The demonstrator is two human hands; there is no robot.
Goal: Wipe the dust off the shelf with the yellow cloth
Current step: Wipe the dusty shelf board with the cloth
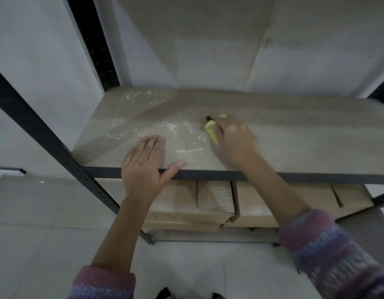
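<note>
There are 2 hands in view: 1 left hand [143, 169] lying flat at the front edge, and 1 right hand [234, 141] bunched over 1 yellow cloth [211, 130]. The rack shows 2 shelf boards: 1 upper shelf [294, 137] and 1 lower shelf [208, 235]. On the lower one sit cardboard boxes [186, 203], at least 3, though overlaps make the exact number hard to tell. 2 knitted sleeves [329, 255] and 3 black uprights [94, 39] are visible.

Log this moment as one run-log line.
stage: wiping | right hand: pressing yellow cloth on shelf | left hand: flat on front edge | streaks: left part
</note>
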